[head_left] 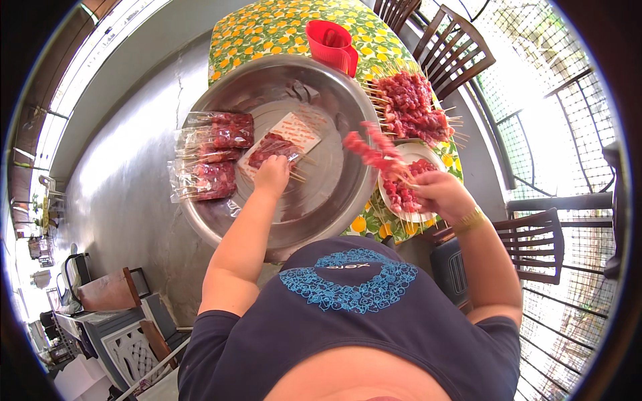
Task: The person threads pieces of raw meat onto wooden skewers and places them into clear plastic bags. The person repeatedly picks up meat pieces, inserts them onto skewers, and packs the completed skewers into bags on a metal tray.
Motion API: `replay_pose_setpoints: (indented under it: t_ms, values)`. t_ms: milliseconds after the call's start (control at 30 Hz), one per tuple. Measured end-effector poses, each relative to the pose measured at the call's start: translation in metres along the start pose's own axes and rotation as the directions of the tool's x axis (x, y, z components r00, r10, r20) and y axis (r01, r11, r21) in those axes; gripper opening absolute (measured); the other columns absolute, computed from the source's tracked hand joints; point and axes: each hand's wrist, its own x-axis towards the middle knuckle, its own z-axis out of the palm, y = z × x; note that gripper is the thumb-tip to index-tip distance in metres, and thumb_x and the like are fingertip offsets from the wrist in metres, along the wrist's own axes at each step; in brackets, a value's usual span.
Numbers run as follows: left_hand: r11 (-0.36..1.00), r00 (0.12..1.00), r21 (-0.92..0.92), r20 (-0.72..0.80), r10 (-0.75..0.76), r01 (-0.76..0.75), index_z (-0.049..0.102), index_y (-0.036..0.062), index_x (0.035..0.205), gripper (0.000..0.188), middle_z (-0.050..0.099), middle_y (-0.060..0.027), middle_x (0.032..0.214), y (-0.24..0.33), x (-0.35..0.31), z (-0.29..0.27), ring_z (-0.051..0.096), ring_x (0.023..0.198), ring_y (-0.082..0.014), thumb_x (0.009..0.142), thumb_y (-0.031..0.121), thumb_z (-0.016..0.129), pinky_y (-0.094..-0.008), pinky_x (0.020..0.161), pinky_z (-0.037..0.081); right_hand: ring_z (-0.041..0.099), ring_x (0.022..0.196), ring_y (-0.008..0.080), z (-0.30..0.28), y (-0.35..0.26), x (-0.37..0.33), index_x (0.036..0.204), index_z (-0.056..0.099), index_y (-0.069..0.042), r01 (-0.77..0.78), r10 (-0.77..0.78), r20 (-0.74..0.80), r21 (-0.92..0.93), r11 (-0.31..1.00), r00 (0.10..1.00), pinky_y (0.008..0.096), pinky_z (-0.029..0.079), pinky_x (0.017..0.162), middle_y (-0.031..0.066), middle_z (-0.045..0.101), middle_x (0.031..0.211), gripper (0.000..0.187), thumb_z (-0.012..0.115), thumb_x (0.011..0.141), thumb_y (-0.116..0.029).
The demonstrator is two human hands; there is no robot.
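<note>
My right hand (441,194) is closed around the stick ends of some raw meat skewers (374,152), lifted over the right rim of the large metal basin (328,214). The held meat is slightly blurred. Inside the basin, a plastic bag (301,130) with orange print lies over a pale flat piece, with red meat (274,148) at its near part and stick ends poking out. My left hand (273,175) pinches the bag's near end, its fingertips partly hidden. Below my right hand, more skewers (402,194) rest on a white plate (435,157).
Bagged meat skewers (217,157) lie across the basin's left rim. A large pile of raw skewers (411,103) sits on the lemon-patterned tablecloth (257,33) at the right. Beyond the basin stands a red pitcher (329,43). Wooden chairs (455,47) flank the table's right side.
</note>
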Motion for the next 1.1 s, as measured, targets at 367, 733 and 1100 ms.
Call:
replay_pose_setpoints:
  t_ms: [367,733,1100]
  values:
    - [0.983,0.991,-0.151,0.096,-0.094,0.108,0.062,0.0047,0.094,0.014,0.065,-0.0186,0.099,-0.009,0.0,-0.005,0.064,0.095,-0.0393,0.095,0.017,0.057,-0.0505,0.08,0.052,0.059,0.064,0.0139,0.126,0.01,0.169,0.096,0.065,0.001,-0.434,0.465,0.043,-0.291,0.853,0.884,0.0351,0.064,0.063,0.0043,0.059,0.08,0.003,0.064,0.093,0.001]
    - [0.996,1.0,-0.088,0.008,-0.028,0.029,0.059,0.0085,0.096,0.011,0.062,-0.0132,0.098,0.008,-0.009,-0.009,0.062,0.095,-0.0371,0.087,0.009,0.051,-0.0502,0.079,0.053,0.058,0.067,0.0151,0.15,0.072,0.283,0.104,0.069,-0.005,-0.282,0.364,0.085,-0.479,0.831,0.928,0.0359,0.062,0.066,0.0024,0.059,0.08,0.014,0.065,0.092,0.001]
    - [0.998,0.997,-0.041,0.045,0.056,-0.054,0.058,0.0079,0.098,0.013,0.06,-0.0123,0.098,0.006,-0.018,0.017,0.062,0.095,-0.0345,0.085,0.007,0.055,-0.0465,0.078,0.055,0.071,0.097,0.0259,0.185,0.075,0.336,0.104,0.076,-0.014,0.465,0.125,0.465,-0.75,-0.471,0.877,0.0408,0.056,0.082,0.0112,0.075,0.105,0.024,0.072,0.086,-0.029]
